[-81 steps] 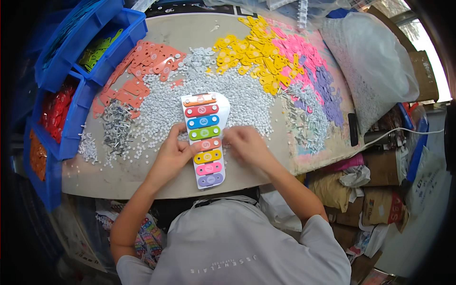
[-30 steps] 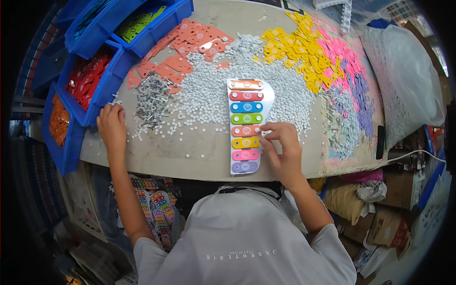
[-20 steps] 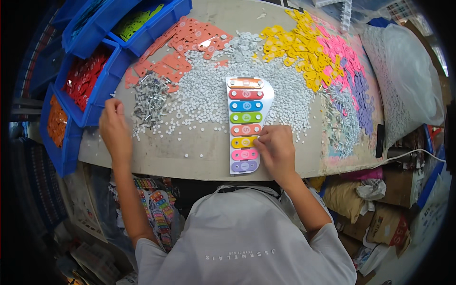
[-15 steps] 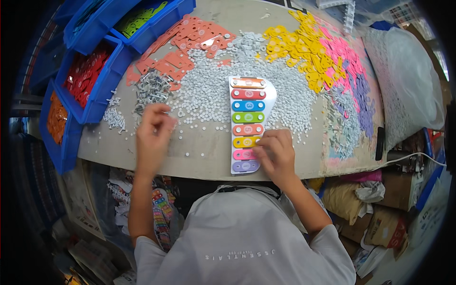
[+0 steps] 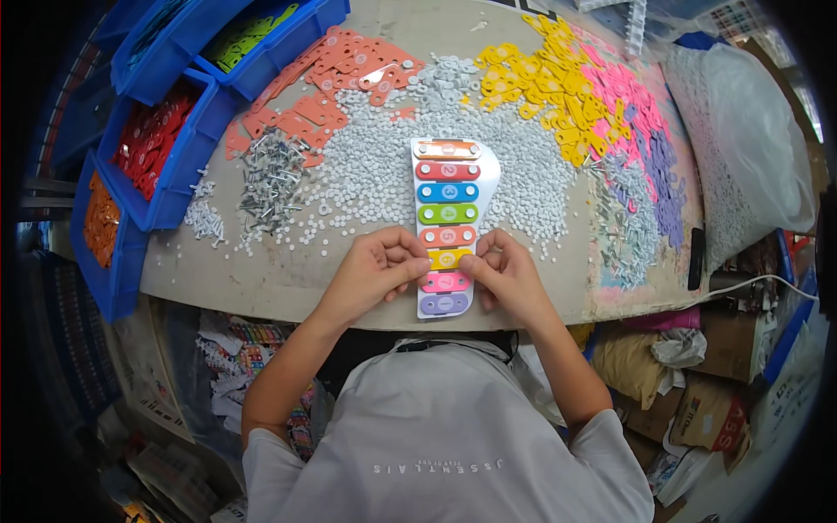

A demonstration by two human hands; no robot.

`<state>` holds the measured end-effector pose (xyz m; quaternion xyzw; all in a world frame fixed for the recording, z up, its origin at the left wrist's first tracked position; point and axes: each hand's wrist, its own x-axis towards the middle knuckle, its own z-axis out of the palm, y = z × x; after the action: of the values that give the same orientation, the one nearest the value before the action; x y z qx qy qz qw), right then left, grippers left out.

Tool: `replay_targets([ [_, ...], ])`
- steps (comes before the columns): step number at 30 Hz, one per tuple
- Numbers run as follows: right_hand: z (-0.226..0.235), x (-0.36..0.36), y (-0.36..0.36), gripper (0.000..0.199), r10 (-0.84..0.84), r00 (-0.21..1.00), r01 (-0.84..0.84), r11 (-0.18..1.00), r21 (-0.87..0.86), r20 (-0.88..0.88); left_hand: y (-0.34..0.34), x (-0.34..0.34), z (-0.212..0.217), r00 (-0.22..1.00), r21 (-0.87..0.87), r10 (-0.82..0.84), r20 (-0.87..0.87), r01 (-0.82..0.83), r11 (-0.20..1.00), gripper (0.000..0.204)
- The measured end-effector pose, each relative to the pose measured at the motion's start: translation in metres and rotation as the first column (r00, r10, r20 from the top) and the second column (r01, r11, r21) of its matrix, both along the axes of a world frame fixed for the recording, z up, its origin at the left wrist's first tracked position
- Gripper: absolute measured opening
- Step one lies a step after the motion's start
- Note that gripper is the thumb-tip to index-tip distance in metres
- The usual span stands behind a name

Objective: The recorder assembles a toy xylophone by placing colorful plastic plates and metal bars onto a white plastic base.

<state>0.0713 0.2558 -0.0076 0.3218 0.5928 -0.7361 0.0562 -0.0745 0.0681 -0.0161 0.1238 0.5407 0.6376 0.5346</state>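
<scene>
A toy xylophone with a tapering white base and several coloured bars lies upright before me on the table. White round caps sit on the ends of its upper bars, while the pink bar and the lilac bar show bare holes. My left hand is closed in a pinch at the left end of the yellow bar; anything between its fingertips is hidden. On the opposite side, my right hand grips the xylophone's edge, its thumb on the yellow bar's right end.
White caps spread behind the xylophone. Metal pins lie at left, more pins at right. Loose salmon bars, yellow bars and pink bars lie farther back. Blue bins stand left; a plastic sack stands right.
My left hand has come from beside the left pin pile to the xylophone's yellow bar. My right hand has stayed near that bar's right end. The xylophone has shifted slightly left in view.
</scene>
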Motion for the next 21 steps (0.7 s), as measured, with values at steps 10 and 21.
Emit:
replay_targets([
  [10,-0.001,-0.004,0.004,0.033,0.122,0.992,-0.122,0.992,-0.031,-0.003,0.008,-0.007,0.000,0.970,-0.189,-0.119,-0.212,0.079,0.979,0.066],
  [21,-0.005,-0.006,0.006,0.027,0.168,0.985,-0.169,0.985,-0.025,-0.048,0.018,-0.008,-0.003,0.988,-0.126,-0.132,-0.085,0.121,0.985,0.059],
])
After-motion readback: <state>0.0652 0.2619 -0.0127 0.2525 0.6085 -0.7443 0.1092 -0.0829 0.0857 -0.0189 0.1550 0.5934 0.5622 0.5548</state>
